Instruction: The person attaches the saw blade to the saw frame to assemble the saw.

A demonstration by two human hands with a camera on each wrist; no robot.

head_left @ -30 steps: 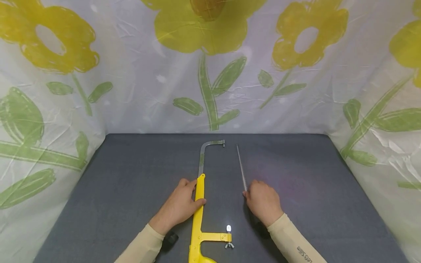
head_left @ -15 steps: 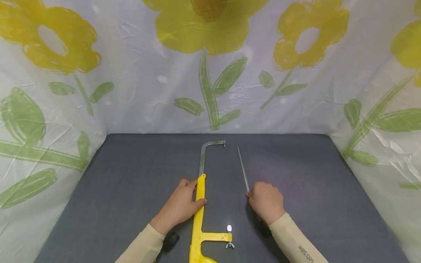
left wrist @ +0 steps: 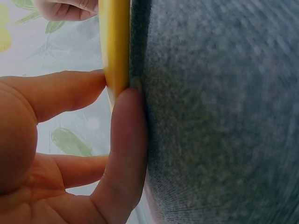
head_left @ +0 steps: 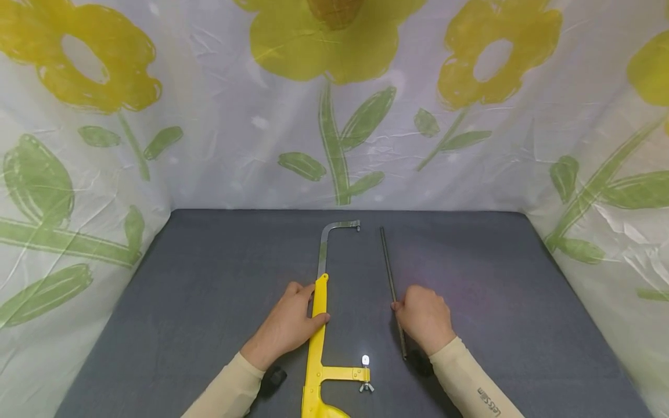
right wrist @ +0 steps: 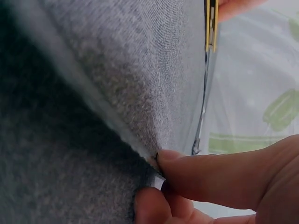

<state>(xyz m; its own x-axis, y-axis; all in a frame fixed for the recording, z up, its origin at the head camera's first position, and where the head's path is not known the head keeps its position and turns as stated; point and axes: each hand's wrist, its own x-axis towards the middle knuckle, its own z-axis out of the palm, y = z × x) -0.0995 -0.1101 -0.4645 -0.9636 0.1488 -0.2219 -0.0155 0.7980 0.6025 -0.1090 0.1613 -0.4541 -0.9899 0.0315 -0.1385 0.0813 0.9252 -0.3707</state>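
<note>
pinching a thin saw blade [head_left: 387,261] near its middle between thumb and fingers, the right hand [head_left: 424,316] keeps it on the right of a yellow hacksaw frame [head_left: 315,360], apart from it. the blade's long axis runs from near to far, roughly alongside the frame, its far end slanting left. that far end is just beside the pin [head_left: 358,228] at the tip of the frame's bent steel arm [head_left: 322,255]; its near end, below the hand, is farther from the wing nut [head_left: 367,387] on the yellow crossbar [head_left: 342,374]. whether the blade touches the dark grey table [head_left: 209,261] i cannot tell. the frame's hollow side faces the blade, and the right hand is the nearer one to it. the left hand [head_left: 284,328] grips the frame's yellow spine, thumb on the right, fingers on the left. the right sleeve [head_left: 470,377] carries lettering that seems to read "let's slim"; i can make out no other writing.
</note>
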